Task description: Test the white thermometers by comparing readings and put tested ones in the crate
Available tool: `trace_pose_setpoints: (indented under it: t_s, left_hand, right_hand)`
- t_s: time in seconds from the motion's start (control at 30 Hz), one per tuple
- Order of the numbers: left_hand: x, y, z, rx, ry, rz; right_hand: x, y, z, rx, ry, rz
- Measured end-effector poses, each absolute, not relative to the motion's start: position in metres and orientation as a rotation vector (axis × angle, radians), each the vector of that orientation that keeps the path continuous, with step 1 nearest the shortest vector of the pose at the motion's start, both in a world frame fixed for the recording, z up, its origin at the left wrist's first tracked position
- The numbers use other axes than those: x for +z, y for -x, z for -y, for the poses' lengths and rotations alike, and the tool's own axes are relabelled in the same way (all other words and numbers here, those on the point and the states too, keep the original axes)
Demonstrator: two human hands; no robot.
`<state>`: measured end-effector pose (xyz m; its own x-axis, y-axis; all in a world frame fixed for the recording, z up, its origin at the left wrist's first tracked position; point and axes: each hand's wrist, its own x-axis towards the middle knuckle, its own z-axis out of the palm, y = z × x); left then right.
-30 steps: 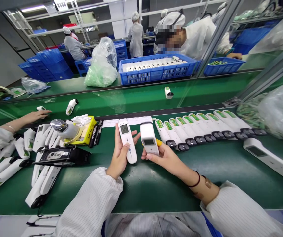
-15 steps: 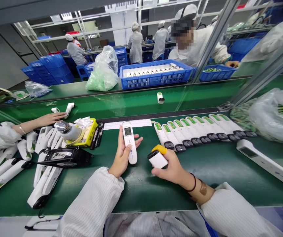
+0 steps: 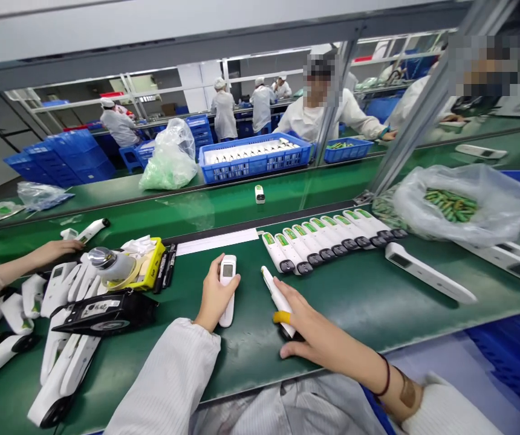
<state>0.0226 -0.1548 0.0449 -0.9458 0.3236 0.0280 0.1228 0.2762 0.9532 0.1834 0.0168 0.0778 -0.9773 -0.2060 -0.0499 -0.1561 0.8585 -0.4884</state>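
Observation:
My left hand [image 3: 215, 291] grips a white infrared thermometer [image 3: 227, 311] with a small screen, its lower end down at the green bench. To its right another white thermometer [image 3: 274, 293] lies on its side, its black end toward me. My right hand [image 3: 306, 323] rests against that one, fingers stretched and thumb apart. A yellow finger cot on this hand touches the thermometer's side. Behind, a slanting row of white thermometers [image 3: 321, 237] shows green batteries in their handles, black heads facing me. A further thermometer [image 3: 430, 273] lies at the right.
At left are a thermometer pile, a black pouch [image 3: 106, 311], a yellow tray [image 3: 156, 266] with a metal-topped bottle, and black markers [image 3: 165, 269]. A co-worker's hand [image 3: 58, 249] reaches in there. A bag of batteries [image 3: 477, 205] stands right; a blue crate [image 3: 255, 163] sits beyond the bench divider.
My right hand has lowered its thermometer to the bench and its fingers have straightened. My left hand's thumb has shifted up beside the screen. The head view has turned right.

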Motion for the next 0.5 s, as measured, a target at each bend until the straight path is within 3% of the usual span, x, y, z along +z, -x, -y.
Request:
trace_pose_setpoints:
  t_s: [0.1,0.3,0.5]
  left_hand:
    - [0.047,-0.022,0.144,1.638,-0.445,-2.524]
    - [0.055,-0.021,0.128,1.411,-0.518,-2.535]
    - [0.050,-0.028,0.109,1.429,-0.422,-2.351]
  right_hand:
    - [0.076,-0.182,-0.013,-0.695,0.143,-3.029]
    - [0.082,-0.168,-0.007,-0.266,-0.109,-3.103]
    - [0.083,-0.158,0.001,-0.309,-0.345,-3.147]
